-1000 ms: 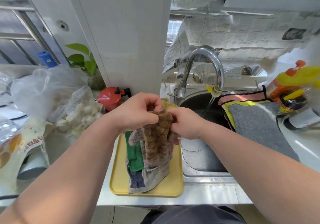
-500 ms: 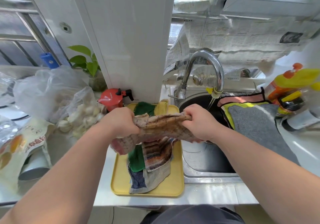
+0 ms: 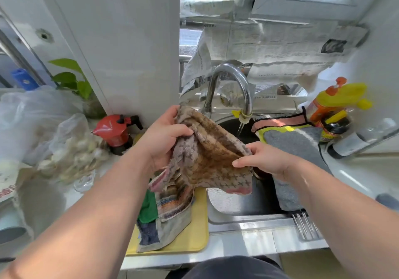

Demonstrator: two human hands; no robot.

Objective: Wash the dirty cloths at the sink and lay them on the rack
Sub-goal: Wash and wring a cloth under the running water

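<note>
My left hand [image 3: 164,136] grips the cloth [image 3: 211,155], my right hand [image 3: 265,159] pinches its right edge, over the sink [image 3: 237,222] rim, left of the tap [image 3: 228,71]. If my pinch slips, it drops onto the tray [image 3: 194,235].

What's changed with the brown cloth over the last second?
The left hand and right hand pulled the bunched brown patterned cloth open and carried it right from over the yellow plastic tray toward the running chrome faucet. Neither let go. The cloth pile on the tray stayed put.
</note>
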